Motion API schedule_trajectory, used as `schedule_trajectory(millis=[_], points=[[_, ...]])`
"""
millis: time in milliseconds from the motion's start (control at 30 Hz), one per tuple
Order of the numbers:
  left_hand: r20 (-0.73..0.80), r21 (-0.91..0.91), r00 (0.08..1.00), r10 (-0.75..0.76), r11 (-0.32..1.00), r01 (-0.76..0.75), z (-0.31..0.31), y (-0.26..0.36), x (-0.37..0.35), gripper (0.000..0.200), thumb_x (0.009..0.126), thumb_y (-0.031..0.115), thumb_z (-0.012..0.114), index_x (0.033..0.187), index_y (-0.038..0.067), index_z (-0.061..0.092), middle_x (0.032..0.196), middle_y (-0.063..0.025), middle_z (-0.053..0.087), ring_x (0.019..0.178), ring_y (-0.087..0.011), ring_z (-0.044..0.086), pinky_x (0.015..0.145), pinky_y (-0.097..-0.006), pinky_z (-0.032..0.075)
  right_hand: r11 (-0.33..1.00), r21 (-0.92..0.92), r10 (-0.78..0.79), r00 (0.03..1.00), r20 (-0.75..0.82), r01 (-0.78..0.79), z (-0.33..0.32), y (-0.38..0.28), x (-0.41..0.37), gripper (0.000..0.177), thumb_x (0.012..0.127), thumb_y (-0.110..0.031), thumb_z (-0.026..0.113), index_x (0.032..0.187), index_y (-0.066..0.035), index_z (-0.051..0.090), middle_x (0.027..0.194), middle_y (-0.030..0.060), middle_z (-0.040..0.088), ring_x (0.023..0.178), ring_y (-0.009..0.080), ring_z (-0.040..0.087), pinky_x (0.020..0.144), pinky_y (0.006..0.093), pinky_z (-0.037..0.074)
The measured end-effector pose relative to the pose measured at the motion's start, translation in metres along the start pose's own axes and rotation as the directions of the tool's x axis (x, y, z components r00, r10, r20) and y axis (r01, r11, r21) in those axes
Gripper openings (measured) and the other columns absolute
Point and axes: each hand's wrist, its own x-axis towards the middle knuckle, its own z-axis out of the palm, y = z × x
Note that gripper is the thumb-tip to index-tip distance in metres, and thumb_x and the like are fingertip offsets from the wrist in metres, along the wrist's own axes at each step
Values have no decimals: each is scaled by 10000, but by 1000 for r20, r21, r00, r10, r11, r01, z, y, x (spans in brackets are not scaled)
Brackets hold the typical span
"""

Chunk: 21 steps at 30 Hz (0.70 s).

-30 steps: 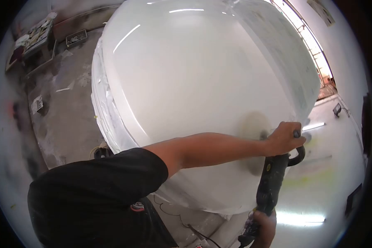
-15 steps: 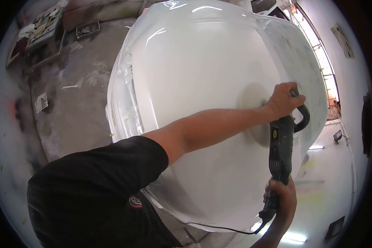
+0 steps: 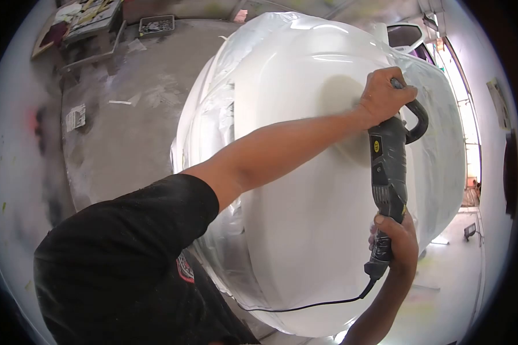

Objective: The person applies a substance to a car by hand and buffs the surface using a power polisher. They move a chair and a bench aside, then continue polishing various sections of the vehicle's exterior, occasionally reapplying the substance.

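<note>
A black power polisher (image 3: pixel 389 167) lies over a glossy white car panel (image 3: pixel 305 230), its body running up and down the view. My left hand (image 3: pixel 385 96) is wrapped round the front of its curved handle. Lower down, my right hand (image 3: pixel 398 240) grips the rear end, just above where the black cord (image 3: pixel 305 308) leaves it. The round pad (image 3: pixel 345 109) shows as a pale tan disc, partly hidden by my left forearm. Clear plastic film (image 3: pixel 216 109) covers the parts around the panel.
At the back left stand a cluttered table (image 3: pixel 92 43) and a grey tray (image 3: pixel 157 26) on the floor. A sheet of printed paper (image 3: pixel 76 117) lies on the floor at left. The cord runs across the panel's near edge. A small lamp (image 3: pixel 470 232) is at right.
Both hands and the polisher have moved up in the view. The camera view has also shifted, with the panel now farther right. Both grips are kept.
</note>
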Motion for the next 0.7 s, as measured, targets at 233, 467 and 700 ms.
schedule_trajectory(millis=[233, 467, 700], points=[[-59, 82, 998, -35, 996, 40, -34, 55, -45, 321, 792, 255, 797, 779, -16, 625, 717, -60, 618, 652, -117, 546, 603, -319, 481, 993, -117, 26, 999, 48, -21, 4, 11, -27, 548, 693, -136, 764, 1179, -5, 545, 799, 78, 614, 596, 172, 613, 570, 323, 541], [40, 115, 999, -23, 993, 18, -28, 119, -182, 313, 881, 255, 804, 848, -13, 645, 719, -95, 656, 698, -115, 610, 639, -326, 517, 989, -126, 78, 997, 10, -76, 8, 91, -148, 578, 670, -105, 742, 1198, 10, 537, 791, 81, 610, 628, 184, 624, 605, 335, 538], [164, -33, 981, -102, 993, 109, -43, 143, -212, 259, 929, 213, 775, 884, 9, 621, 726, -93, 698, 675, -113, 662, 608, -302, 534, 970, -206, 141, 990, 31, -132, 22, 94, -208, 302, 797, -155, 776, 1031, -37, 624, 761, 43, 636, 653, 163, 608, 615, 327, 503]])
